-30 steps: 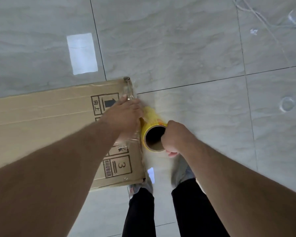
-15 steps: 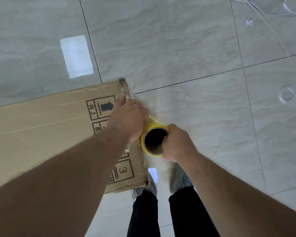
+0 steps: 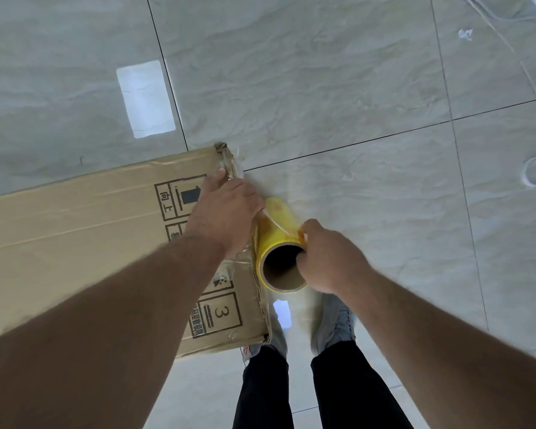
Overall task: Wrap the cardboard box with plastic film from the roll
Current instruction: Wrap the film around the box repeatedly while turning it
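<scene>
Flat brown cardboard box (image 3: 75, 230) on floor, yellow film roll (image 3: 279, 243) at its end
</scene>
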The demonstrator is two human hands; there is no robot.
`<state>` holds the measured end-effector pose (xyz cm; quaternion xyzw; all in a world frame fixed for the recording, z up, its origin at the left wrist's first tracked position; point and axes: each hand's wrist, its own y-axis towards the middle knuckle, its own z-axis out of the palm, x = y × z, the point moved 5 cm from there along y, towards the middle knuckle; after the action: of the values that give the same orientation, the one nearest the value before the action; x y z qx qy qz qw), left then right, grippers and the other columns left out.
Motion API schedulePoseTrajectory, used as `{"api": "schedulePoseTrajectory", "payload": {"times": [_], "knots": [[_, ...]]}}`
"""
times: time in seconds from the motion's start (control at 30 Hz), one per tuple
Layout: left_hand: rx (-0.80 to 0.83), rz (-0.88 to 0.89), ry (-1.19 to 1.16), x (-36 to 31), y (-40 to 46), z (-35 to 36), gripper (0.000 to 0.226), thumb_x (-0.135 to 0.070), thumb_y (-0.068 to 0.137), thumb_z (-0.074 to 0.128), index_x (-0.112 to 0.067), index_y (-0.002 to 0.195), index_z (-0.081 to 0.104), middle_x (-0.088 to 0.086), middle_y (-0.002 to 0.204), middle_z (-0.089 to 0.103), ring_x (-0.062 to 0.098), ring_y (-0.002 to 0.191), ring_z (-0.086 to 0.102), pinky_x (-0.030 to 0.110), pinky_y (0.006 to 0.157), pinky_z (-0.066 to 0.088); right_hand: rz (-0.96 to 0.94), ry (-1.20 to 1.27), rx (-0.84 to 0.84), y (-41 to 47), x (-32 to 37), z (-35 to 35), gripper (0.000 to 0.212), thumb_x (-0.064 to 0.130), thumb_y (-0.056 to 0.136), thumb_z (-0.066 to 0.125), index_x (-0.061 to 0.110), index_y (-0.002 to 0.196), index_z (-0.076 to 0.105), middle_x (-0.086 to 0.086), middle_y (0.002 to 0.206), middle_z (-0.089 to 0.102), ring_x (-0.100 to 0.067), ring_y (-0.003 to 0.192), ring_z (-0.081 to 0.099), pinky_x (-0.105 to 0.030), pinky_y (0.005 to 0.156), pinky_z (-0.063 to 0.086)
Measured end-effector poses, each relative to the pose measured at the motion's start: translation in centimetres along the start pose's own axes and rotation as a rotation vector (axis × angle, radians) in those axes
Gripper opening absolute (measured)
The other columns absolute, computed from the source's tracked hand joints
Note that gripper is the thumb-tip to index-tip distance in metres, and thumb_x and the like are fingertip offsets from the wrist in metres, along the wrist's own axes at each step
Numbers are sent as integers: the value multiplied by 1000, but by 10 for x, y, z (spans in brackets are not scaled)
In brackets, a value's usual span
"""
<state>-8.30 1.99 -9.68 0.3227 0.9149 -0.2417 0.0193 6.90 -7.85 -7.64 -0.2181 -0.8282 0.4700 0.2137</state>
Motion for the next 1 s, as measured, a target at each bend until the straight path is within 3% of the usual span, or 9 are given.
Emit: {"api": "schedulePoseTrajectory", "payload": {"times": [0.13, 0.3, 0.43, 0.53, 0.6, 0.7, 0.77, 0.87, 1.0], "knots": [[-40, -25, -27, -2, 0, 1, 31, -25, 100, 55, -34, 126, 67, -12, 121, 63, 17, 127, 52, 45, 122, 6, 267, 719, -34, -11, -17, 40, 50, 19, 97, 46, 26, 146, 42, -7, 118, 67, -34, 80, 78, -38, 65, 65], [-31, 1, 38, -7, 2, 2, 31, -29, 97, 62, -37, 126, 70, -13, 115, 64, 17, 122, 55, 48, 119, 5, 376, 785, -222, -11, -16, 59, 40, 29, 84, 37, 16, 117, 55, -12, 104, 72, -40, 79, 76, -49, 70, 65], [-24, 3, 63, -6, 1, 4, 27, -30, 94, 66, -37, 119, 73, -15, 112, 65, 16, 119, 56, 50, 120, 7, 551, 964, -125, -14, -2, 75, 21, 17, 88, 47, 7, 106, 51, -21, 99, 71, -39, 70, 76, -53, 62, 65], [-32, 12, 49, -4, 2, 4, 26, -30, 91, 70, -35, 117, 74, -14, 112, 66, 17, 118, 56, 51, 120, 11, 572, 1005, -143, -14, 4, 78, 31, 23, 82, 46, 9, 110, 49, -21, 108, 67, -43, 82, 75, -54, 68, 65], [-40, 13, 35, -3, 4, 3, 23, -29, 90, 71, -34, 112, 76, -13, 109, 66, 17, 115, 57, 51, 120, 13, 594, 1029, -145, -15, -2, 74, 21, 19, 92, 51, 11, 112, 46, -18, 101, 66, -39, 73, 76, -53, 66, 65], [-46, -1, 31, -3, 5, 2, 17, -28, 93, 68, -34, 107, 75, -14, 105, 65, 16, 112, 58, 49, 119, 13, 710, 1378, -91, -19, -4, 80, 29, 20, 98, 64, 7, 121, 52, -17, 89, 70, -24, 48, 71, -40, 55, 63], [-56, -5, 42, -4, 7, 2, 14, -30, 96, 64, -35, 105, 74, -14, 103, 64, 16, 111, 57, 50, 119, 14, 706, 1548, 50, -21, 13, 84, 27, 13, 100, 60, 7, 125, 55, -22, 96, 74, -25, 56, 75, -36, 52, 62], [-65, 6, 41, -3, 6, 3, 16, -34, 99, 58, -33, 104, 74, -12, 99, 63, 18, 108, 58, 51, 118, 16, 692, 1438, 93, -21, 3, 78, 34, -7, 96, 43, 3, 127, 56, -28, 101, 72, -28, 51, 73, -38, 50, 61], [-114, 54, -1, 1, 4, 3, 17, -36, 97, 60, -32, 102, 76, -13, 94, 63, 19, 103, 60, 52, 118, 17, 467, 751, 131, -12, -36, 40, 31, -3, 92, 45, 5, 118, 59, -21, 86, 74, -30, 51, 72, -38, 47, 61]]}}
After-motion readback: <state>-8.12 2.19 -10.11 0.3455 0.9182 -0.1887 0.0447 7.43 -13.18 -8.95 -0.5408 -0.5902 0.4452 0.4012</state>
